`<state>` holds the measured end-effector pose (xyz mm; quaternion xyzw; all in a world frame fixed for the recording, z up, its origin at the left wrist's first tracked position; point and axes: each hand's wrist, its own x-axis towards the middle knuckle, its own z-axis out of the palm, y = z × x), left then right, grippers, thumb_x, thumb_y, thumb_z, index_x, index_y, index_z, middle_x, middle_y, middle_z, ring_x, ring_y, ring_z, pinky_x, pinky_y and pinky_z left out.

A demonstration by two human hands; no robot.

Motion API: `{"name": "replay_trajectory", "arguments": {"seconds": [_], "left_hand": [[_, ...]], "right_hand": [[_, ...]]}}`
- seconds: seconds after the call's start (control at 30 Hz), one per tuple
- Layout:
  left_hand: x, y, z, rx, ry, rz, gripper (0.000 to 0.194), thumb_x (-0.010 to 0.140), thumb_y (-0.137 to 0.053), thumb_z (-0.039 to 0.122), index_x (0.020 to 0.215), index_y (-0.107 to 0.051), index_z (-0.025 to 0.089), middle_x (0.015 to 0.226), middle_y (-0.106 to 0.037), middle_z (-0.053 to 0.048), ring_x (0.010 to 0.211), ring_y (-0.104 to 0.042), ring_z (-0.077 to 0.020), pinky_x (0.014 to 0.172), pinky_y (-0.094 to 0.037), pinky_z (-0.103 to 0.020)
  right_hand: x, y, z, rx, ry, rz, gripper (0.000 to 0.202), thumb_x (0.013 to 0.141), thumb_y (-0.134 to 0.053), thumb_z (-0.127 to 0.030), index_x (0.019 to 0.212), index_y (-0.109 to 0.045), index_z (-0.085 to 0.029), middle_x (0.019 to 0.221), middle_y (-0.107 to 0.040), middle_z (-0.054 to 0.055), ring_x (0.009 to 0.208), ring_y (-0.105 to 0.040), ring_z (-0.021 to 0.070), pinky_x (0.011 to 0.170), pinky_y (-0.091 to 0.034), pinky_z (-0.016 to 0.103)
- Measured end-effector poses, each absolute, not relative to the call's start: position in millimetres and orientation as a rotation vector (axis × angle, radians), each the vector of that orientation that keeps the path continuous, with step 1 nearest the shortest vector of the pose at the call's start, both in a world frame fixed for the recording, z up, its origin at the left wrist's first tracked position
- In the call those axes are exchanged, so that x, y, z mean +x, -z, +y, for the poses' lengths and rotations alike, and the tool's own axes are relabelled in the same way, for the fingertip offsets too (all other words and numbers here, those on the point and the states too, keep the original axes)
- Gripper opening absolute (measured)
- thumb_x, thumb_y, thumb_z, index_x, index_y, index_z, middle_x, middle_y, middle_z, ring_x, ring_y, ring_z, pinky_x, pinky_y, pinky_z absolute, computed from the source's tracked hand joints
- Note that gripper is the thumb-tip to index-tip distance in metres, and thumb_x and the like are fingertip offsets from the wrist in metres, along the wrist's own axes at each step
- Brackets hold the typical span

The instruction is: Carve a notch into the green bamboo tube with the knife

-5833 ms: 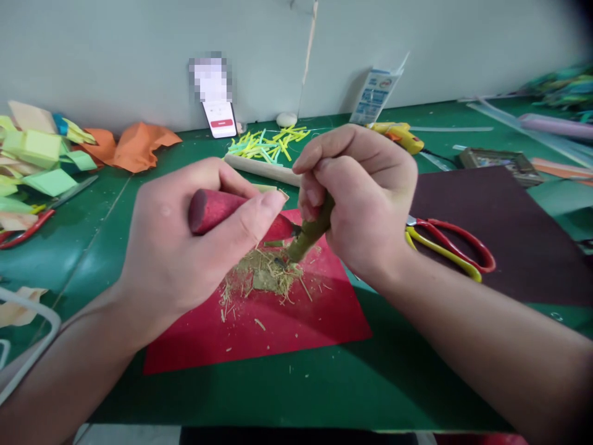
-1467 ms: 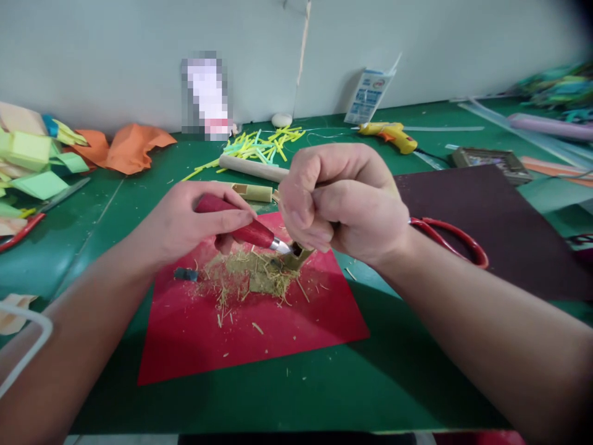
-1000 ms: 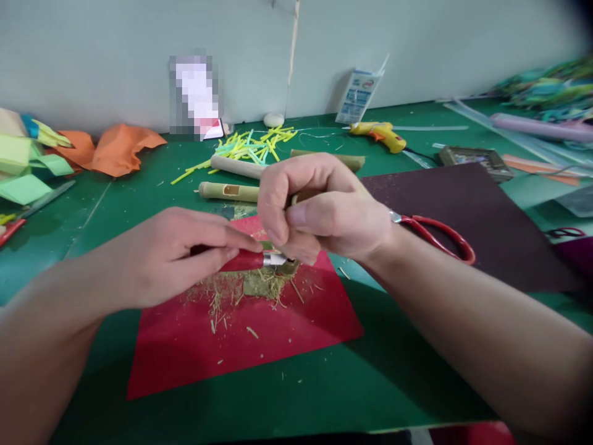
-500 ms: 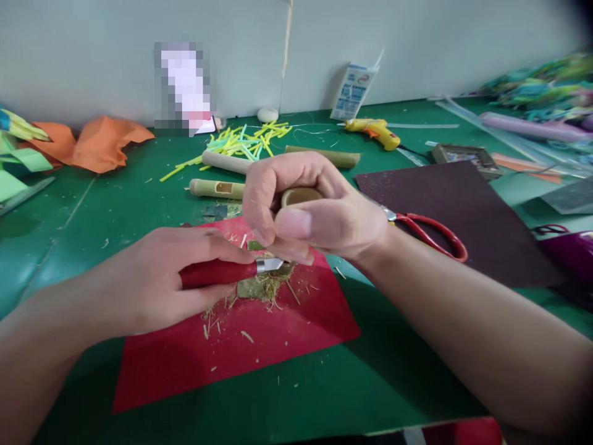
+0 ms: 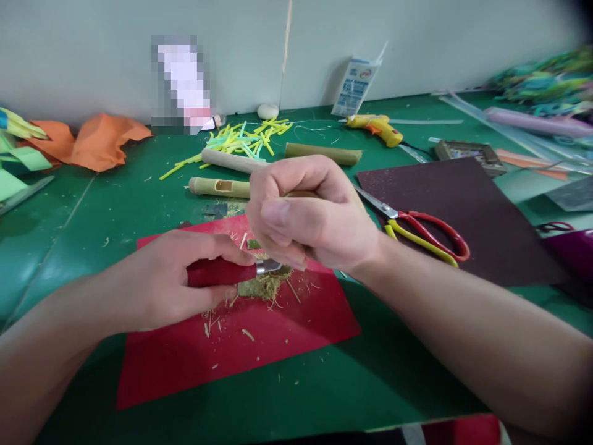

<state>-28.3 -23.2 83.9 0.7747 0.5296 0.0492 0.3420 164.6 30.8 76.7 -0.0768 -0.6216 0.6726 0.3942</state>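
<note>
My left hand [image 5: 167,281] is wrapped round the red handle of a carving knife [image 5: 220,272], whose short metal blade points right. Just right of the blade, my right hand [image 5: 310,213] is closed round a bamboo piece that the fingers hide almost wholly. Both hands are over a red sheet [image 5: 287,321] scattered with pale shavings [image 5: 273,287]. Behind them lie a bamboo tube with a rectangular cutout [image 5: 222,186], a greyish stick [image 5: 231,159] and a green-brown bamboo piece [image 5: 324,154].
Scissors [image 5: 417,232] with red and yellow handles lie partly on a dark sheet [image 5: 500,228]. Farther back are a yellow glue gun [image 5: 377,128], a drink carton [image 5: 356,86], cut yellow straws [image 5: 250,139] and a small box [image 5: 470,154]. Crumpled orange paper [image 5: 104,142] lies at left.
My right hand has turned, so the open end of the bamboo piece has gone from sight. More of the scissors shows. My left hand has shifted slightly right with the knife.
</note>
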Motion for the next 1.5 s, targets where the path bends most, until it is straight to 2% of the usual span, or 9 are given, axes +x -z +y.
{"name": "replay_trajectory", "arguments": {"seconds": [0.17,0.33,0.43,0.6,0.77,1.0,1.1,1.27,1.5], "left_hand": [[-25.9,-83.3,-23.6,2.03,-0.15,1.369,0.028,0.085,-0.063,0.032,0.111,-0.066,0.027,0.115,-0.071,0.001,0.105,-0.067,-0.0185,0.095,-0.051,-0.03],[-21.4,-82.8,-25.3,2.045,-0.184,1.33,0.026,0.084,-0.063,0.028,0.11,-0.066,0.023,0.114,-0.072,-0.002,0.106,-0.067,-0.0194,0.095,-0.052,-0.03],[-18.8,-82.6,-27.9,2.053,-0.202,1.325,0.026,0.084,-0.062,0.028,0.11,-0.066,0.024,0.113,-0.072,-0.002,0.106,-0.067,-0.0194,0.094,-0.053,-0.029],[-15.5,-81.9,-31.8,2.052,-0.209,1.334,0.028,0.084,-0.061,0.025,0.112,-0.064,0.027,0.113,-0.072,0.002,0.104,-0.067,-0.017,0.092,-0.053,-0.026],[-9.4,-76.6,-40.8,2.048,-0.242,1.374,0.028,0.085,-0.058,0.027,0.113,-0.063,0.027,0.115,-0.071,0.001,0.106,-0.067,-0.0187,0.096,-0.052,-0.03],[-6.3,-77.4,-45.8,2.048,-0.253,1.433,0.032,0.085,-0.058,0.029,0.117,-0.06,0.031,0.119,-0.069,0.002,0.107,-0.066,-0.0201,0.097,-0.051,-0.034],[-16.5,-87.2,-39.6,2.104,-0.16,1.45,0.032,0.086,-0.058,0.034,0.118,-0.06,0.038,0.115,-0.07,0.006,0.101,-0.067,-0.0187,0.091,-0.052,-0.032],[-33.6,-93.3,-32.1,2.282,-0.154,1.427,0.035,0.084,-0.061,0.036,0.118,-0.059,0.046,0.112,-0.071,0.014,0.093,-0.068,-0.013,0.082,-0.053,-0.021],[-33.7,-87.7,-24.9,2.265,-0.067,1.376,0.029,0.088,-0.058,0.044,0.117,-0.061,0.045,0.122,-0.066,0.015,0.108,-0.063,-0.0098,0.091,-0.048,-0.018]], "right_hand": [[163.2,-80.9,27.4,-0.395,-1.691,-1.586,0.034,0.082,-0.044,-0.014,0.05,-0.031,-0.02,0.041,-0.033,-0.006,0.036,-0.034,0.005,0.037,-0.033,0.017],[162.5,-79.3,27.2,-0.47,-1.645,-1.625,0.037,0.081,-0.053,-0.029,0.051,-0.033,-0.021,0.044,-0.038,-0.004,0.039,-0.039,0.0073,0.038,-0.037,0.018],[162.4,-78.2,26.8,-0.498,-1.618,-1.628,0.038,0.081,-0.053,-0.03,0.052,-0.031,-0.021,0.044,-0.037,-0.003,0.04,-0.037,0.0081,0.038,-0.039,0.019],[162.0,-79.7,23.5,-0.459,-1.594,-1.543,0.033,0.081,-0.049,-0.02,0.051,-0.033,-0.021,0.043,-0.036,-0.004,0.038,-0.033,0.0071,0.034,-0.033,0.02],[160.7,-80.7,20.4,-0.397,-1.563,-1.442,0.034,0.08,-0.043,-0.01,0.049,-0.034,-0.021,0.043,-0.037,-0.004,0.034,-0.031,0.006,0.034,-0.029,0.022],[164.4,-81.1,24.3,-0.384,-1.648,-1.49,0.033,0.079,-0.047,-0.014,0.049,-0.034,-0.022,0.04,-0.036,-0.005,0.032,-0.032,0.0069,0.033,-0.027,0.024],[167.2,-79.9,27.0,-0.351,-1.705,-1.522,0.032,0.08,-0.049,-0.017,0.052,-0.036,-0.022,0.042,-0.042,-0.005,0.033,-0.034,0.0064,0.034,-0.029,0.023],[168.4,-79.2,29.6,-0.369,-1.692,-1.593,0.031,0.08,-0.046,-0.017,0.051,-0.037,-0.021,0.039,-0.036,-0.006,0.034,-0.03,0.0058,0.037,-0.034,0.021],[170.0,-87.2,30.7,-0.425,-1.734,-1.696,0.035,0.083,-0.046,-0.021,0.05,-0.034,-0.021,0.04,-0.037,-0.006,0.035,-0.028,0.0047,0.039,-0.039,0.02]]}}
